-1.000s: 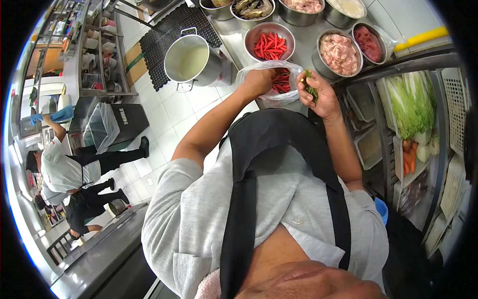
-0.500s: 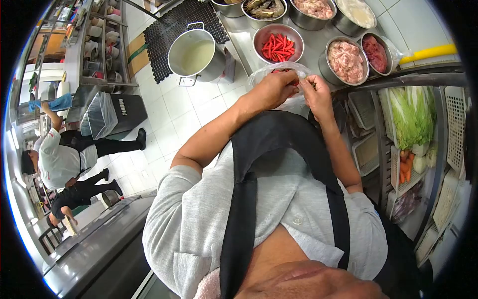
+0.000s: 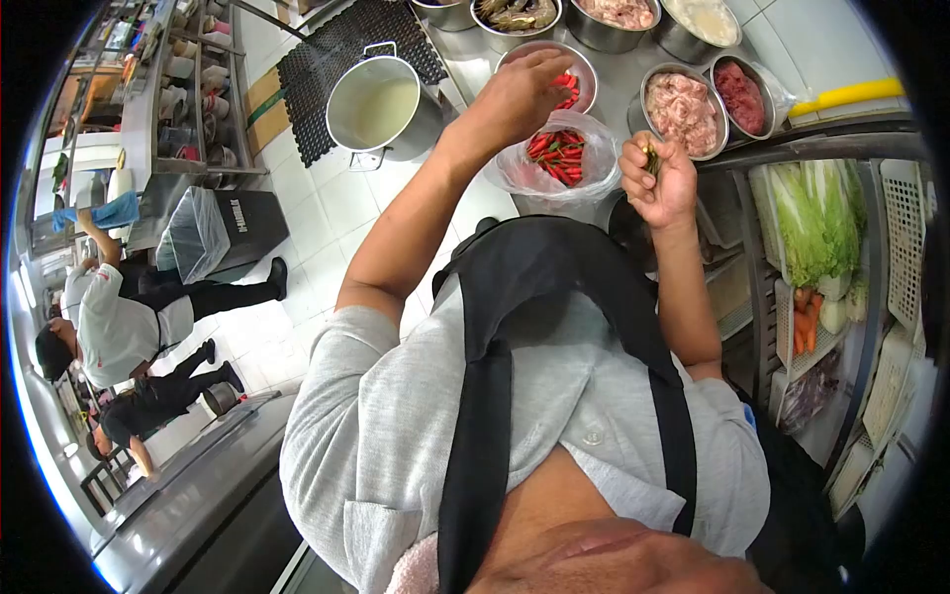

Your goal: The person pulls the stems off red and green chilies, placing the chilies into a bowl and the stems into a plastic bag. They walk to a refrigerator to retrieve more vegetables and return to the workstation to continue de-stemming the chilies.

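Note:
My left hand (image 3: 520, 94) is over the steel bowl (image 3: 591, 99) of red chillies (image 3: 567, 91), fingers stretched out and partly hiding the bowl. No chilli shows in that hand. Below it, a clear plastic bag (image 3: 505, 176) stands open with more red chillies (image 3: 557, 156), some with green stems. To the right of the bag my right hand (image 3: 661, 183) is raised, its fingers closed on a small bunch of green chilli stems (image 3: 650, 158). Just behind that hand is a steel pot of pale raw meat (image 3: 683, 111).
Pots of red minced meat (image 3: 740, 97), prawns (image 3: 515, 14) and other raw meat (image 3: 616, 10) line the counter. A tall pot of cloudy liquid (image 3: 376, 109) stands left. Lettuce (image 3: 811, 218) and carrots (image 3: 809, 327) fill the right rack. Two people (image 3: 124, 317) work at far left.
My hands, together over the bag before, have separated. The left has moved up over the chilli bowl; the right has moved right with stems in it. The bag's chillies now show.

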